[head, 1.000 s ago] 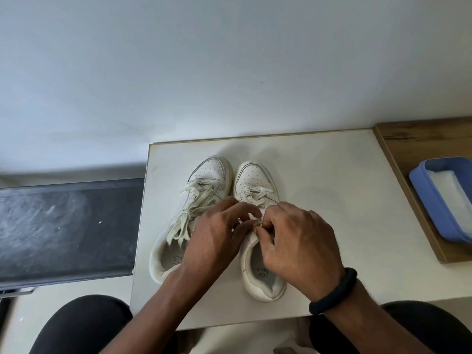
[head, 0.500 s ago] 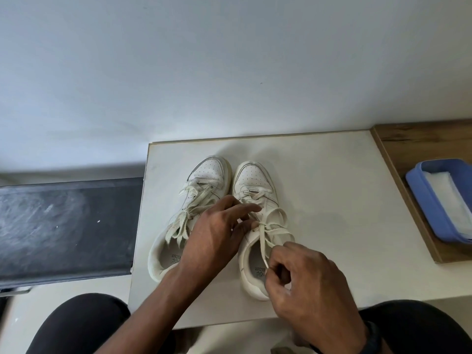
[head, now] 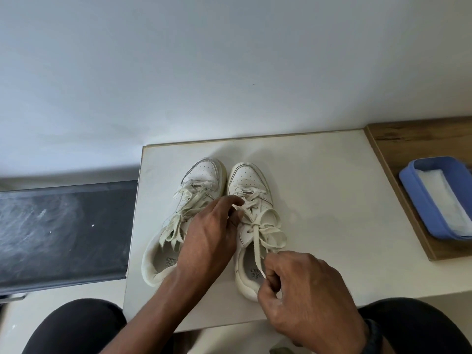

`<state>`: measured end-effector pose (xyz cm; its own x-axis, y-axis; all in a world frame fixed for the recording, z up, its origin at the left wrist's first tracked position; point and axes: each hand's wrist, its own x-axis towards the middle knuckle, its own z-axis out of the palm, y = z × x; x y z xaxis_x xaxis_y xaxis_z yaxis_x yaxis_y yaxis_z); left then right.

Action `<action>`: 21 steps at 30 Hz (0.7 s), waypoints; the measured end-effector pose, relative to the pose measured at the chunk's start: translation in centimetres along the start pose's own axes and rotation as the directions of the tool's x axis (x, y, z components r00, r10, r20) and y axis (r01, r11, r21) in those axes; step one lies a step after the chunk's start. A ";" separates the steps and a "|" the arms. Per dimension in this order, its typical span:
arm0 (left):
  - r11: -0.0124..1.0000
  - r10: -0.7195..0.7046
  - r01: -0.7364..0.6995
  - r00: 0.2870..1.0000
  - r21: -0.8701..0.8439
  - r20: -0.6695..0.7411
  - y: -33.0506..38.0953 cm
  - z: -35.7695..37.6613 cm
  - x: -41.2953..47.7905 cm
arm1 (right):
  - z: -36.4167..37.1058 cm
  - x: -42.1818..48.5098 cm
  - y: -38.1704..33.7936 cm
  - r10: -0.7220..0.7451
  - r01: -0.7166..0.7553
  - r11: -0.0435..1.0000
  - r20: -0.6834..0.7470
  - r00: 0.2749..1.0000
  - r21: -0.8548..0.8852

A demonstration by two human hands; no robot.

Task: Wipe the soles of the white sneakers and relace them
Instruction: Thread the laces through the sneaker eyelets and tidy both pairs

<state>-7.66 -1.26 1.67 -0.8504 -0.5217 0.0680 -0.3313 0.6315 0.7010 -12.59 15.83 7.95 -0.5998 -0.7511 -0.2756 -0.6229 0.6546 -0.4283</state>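
Note:
Two white sneakers stand side by side, toes away from me, on the white table (head: 319, 200). The left sneaker (head: 201, 175) has its cream laces lying loose over the tongue. The right sneaker (head: 246, 180) has a cream lace (head: 258, 241) running from its eyelets toward me. My left hand (head: 212, 233) rests between the shoes, its fingertips pinching the lace crossing on the right sneaker. My right hand (head: 301, 290) is over that shoe's heel, with the lace end pinched between thumb and fingers and pulled taut.
A blue tray (head: 419, 200) holding a white cloth (head: 444, 200) sits on a wooden board (head: 408, 139) at the right. A dark surface (head: 63, 233) lies left of the table. My knees are below the table's near edge.
My right hand has drawn back from the eyelets toward me, pulling the lace out of the right sneaker. My left hand has stayed at the lace crossing.

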 end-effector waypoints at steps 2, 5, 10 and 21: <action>1.000 -0.016 0.016 1.000 0.010 -0.002 0.0 0.1 0.0 | -0.1 0.0 0.1 0.025 -0.025 1.000 0.008 1.000 -0.013; 1.000 0.001 -0.001 1.000 0.008 -0.012 -0.1 0.2 0.0 | -0.1 0.1 0.0 0.080 -0.080 0.996 0.015 0.997 -0.027; 1.000 0.026 -0.027 0.999 -0.006 -0.035 0.0 0.3 -0.1 | -0.3 0.6 0.5 0.107 -0.106 0.994 -0.120 0.987 0.008; 0.894 0.383 -0.433 0.873 0.116 0.303 -1.8 0.0 1.8 | 1.9 2.9 0.7 0.094 -0.133 0.982 -0.268 0.959 -0.132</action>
<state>-8.62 -3.30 0.52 -0.9928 -0.0394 0.1130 0.0246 0.8569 0.5150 -13.85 13.94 5.17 -0.7682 -0.6359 -0.0737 -0.5983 0.7542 -0.2706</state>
